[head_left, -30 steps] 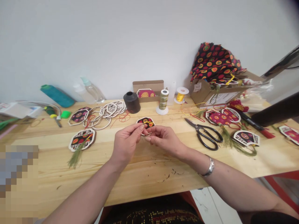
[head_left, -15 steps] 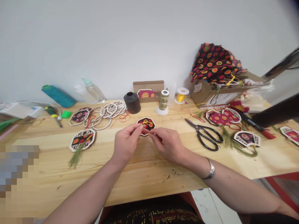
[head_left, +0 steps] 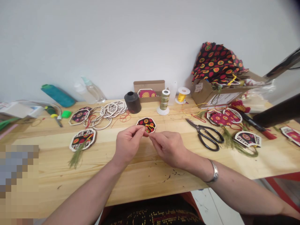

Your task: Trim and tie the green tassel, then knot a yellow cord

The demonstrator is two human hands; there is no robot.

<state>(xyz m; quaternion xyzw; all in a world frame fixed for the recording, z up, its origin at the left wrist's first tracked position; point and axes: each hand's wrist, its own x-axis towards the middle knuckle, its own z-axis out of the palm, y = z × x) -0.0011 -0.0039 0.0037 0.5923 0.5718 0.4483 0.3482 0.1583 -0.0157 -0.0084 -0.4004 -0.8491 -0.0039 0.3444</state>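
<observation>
Close together at the middle of the table, both hands are closed in a pinch. My left hand (head_left: 128, 142) pinches a thin yellow cord (head_left: 150, 127) between thumb and forefinger. Just to its right, my right hand (head_left: 170, 148) has thumb and forefinger pressed together; what they hold is too small to make out. Directly behind the fingertips lies a pendant (head_left: 145, 121) with a pale wooden rim and black fabric patterned in red and yellow. Its near edge is partly covered by the fingers.
Black-handled scissors (head_left: 206, 136) lie right of my hands. A tasselled pendant (head_left: 82, 140) and wooden frames (head_left: 114, 109) are on the left. Behind stand a black thread cone (head_left: 132, 102), an olive thread spool (head_left: 164, 101) and a yellow cord spool (head_left: 182, 94). A cardboard box (head_left: 211, 93) holds patterned fabric.
My fingertips have shifted slightly down from the pendant, uncovering more of its fabric. The yellow cord has changed its lie, and my right hand has turned a little.
</observation>
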